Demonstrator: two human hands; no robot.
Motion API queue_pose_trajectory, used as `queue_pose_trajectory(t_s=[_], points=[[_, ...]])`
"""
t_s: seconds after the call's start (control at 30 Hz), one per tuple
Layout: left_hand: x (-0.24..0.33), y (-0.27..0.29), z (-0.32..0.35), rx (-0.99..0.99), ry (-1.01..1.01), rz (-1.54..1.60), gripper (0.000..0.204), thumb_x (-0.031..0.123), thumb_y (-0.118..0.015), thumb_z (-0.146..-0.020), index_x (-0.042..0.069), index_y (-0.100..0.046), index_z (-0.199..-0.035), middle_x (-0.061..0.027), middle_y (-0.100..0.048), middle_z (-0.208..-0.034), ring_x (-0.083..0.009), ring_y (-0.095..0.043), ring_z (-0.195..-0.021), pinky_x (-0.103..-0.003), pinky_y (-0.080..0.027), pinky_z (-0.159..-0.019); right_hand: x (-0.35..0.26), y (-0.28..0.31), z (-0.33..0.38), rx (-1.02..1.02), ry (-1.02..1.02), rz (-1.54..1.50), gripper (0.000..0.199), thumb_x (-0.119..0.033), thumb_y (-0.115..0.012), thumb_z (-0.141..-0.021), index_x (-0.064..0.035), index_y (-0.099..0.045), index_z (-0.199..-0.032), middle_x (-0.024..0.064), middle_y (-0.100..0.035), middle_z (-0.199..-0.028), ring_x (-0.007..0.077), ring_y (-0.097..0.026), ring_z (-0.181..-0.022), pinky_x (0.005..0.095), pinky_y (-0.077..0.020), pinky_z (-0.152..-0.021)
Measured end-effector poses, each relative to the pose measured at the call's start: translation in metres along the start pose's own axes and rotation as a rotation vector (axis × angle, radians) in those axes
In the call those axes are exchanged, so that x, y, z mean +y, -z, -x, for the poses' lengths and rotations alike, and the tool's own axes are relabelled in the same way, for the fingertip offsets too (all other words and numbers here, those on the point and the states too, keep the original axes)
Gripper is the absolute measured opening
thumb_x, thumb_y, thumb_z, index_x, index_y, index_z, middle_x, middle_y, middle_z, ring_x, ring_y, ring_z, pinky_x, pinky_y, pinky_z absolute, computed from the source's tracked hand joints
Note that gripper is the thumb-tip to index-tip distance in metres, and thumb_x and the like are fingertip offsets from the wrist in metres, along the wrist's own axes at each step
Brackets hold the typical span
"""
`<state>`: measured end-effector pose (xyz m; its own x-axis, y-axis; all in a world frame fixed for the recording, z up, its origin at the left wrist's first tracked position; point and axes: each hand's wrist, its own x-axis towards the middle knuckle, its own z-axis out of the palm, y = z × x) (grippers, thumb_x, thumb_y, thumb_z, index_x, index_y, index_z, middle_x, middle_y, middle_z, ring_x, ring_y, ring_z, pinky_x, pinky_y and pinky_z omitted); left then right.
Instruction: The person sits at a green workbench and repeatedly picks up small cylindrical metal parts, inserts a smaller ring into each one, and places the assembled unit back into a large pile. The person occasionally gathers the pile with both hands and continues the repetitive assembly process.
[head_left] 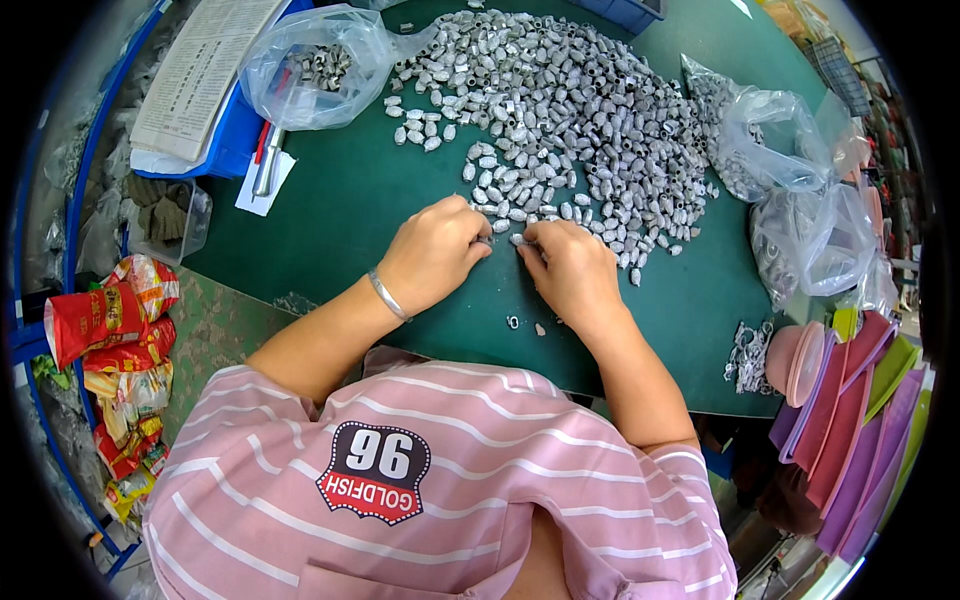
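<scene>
Both bare hands at work over a green table (330, 210), seen from above. A broad heap of small grey barrel-shaped pieces (600, 130) covers the middle of the table toward its far edge, with a loose fringe of single pieces along its near side. The left hand (432, 252), with a silver bracelet (388, 296) at the wrist, has its fingers curled and its thumb drawn in at this fringe; the right hand (572, 268) is similarly bent beside it, fingertips at a grey piece. The tips are partly hidden, so whether either hand grips a piece cannot be told. The hands are apart, with a narrow gap between them. Nearer the table's front edge lies a small ring (513, 322). Toward the left edge are a blue bin (228, 140) bearing papers, a metal-ended tool (265, 170) on a white card, and a clear bag (318, 75) containing metallic pieces. Along the right edge sit further clear bags (810, 235); near the front right corner, a cluster of silvery fittings (748, 357) lies beside pink bowls (795, 362).
</scene>
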<state>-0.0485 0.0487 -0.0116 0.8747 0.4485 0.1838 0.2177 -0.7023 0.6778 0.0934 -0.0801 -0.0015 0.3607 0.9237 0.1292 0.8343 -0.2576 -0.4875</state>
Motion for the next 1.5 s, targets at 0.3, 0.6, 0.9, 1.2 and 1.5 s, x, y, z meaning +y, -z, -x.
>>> queue_pose_trajectory(t_s=[0.3, 0.6, 0.9, 1.2, 1.5], points=[[0.016, 0.002, 0.007, 0.139, -0.117, 0.343, 0.018, -0.002, -0.074, -0.068, 0.001, -0.063, -0.082, -0.0094, -0.063, -0.081, -0.0199, -0.061, -0.071, -0.028, -0.048, -0.062, 0.015, 0.003, 0.016, -0.076, -0.108, -0.906, 0.015, -0.011, -0.067, -0.082, -0.0017, -0.063, -0.094, 0.0026, -0.06, -0.076, 0.0118, -0.058, -0.066, 0.0244, -0.0469, -0.058], [0.024, -0.006, 0.011, -0.026, 0.17, 0.964, 0.013, 0.002, -0.067, -0.077, 0.001, -0.061, -0.088, -0.0087, -0.063, -0.084, -0.0164, -0.059, -0.069, -0.024, -0.047, -0.054, 0.006, -0.007, 0.019, -0.268, -0.467, -1.944, 0.021, -0.019, -0.043, -0.095, -0.0006, -0.052, -0.1, 0.0133, -0.059, -0.07, 0.0123, -0.044, -0.046, 0.0225, -0.0305, -0.037], [0.013, 0.003, 0.003, -0.161, 0.584, 1.576, 0.009, 0.011, -0.058, -0.086, 0.005, -0.052, -0.088, -0.0065, -0.052, -0.076, -0.0094, -0.045, -0.057, -0.016, -0.031, -0.04, 0.012, -0.005, 0.026, -0.338, -0.532, -2.355, 0.021, -0.021, -0.041, -0.092, -0.0042, -0.05, -0.101, 0.0195, -0.06, -0.074, 0.0175, -0.047, -0.046, 0.0256, -0.0359, -0.039], [0.0, 0.0, -0.018, 0.042, -0.029, 0.066, 0.012, 0.008, -0.069, -0.076, 0.002, -0.066, -0.086, -0.009, -0.058, -0.074, -0.0207, -0.057, -0.062, -0.03, -0.046, -0.057, 0.031, 0.009, 0.015, -0.081, -0.413, -1.225, 0.02, -0.02, -0.061, -0.086, -0.0018, -0.059, -0.078, 0.0085, -0.058, -0.064, 0.0168, -0.052, -0.052, 0.0263, -0.0427, -0.047], [0.006, -0.013, -0.017, 0.003, -0.087, -0.122, 0.017, 0.002, -0.07, -0.069, 0.003, -0.059, -0.082, -0.0113, -0.055, -0.082, -0.0314, -0.058, -0.075, -0.038, -0.049, -0.065, 0.01, 0.007, -0.004, 0.102, -0.09, 0.023, 0.017, -0.011, -0.071, -0.073, -0.0032, -0.064, -0.086, 0.0136, -0.065, -0.077, 0.0283, -0.063, -0.067, 0.0357, -0.0498, -0.06]])
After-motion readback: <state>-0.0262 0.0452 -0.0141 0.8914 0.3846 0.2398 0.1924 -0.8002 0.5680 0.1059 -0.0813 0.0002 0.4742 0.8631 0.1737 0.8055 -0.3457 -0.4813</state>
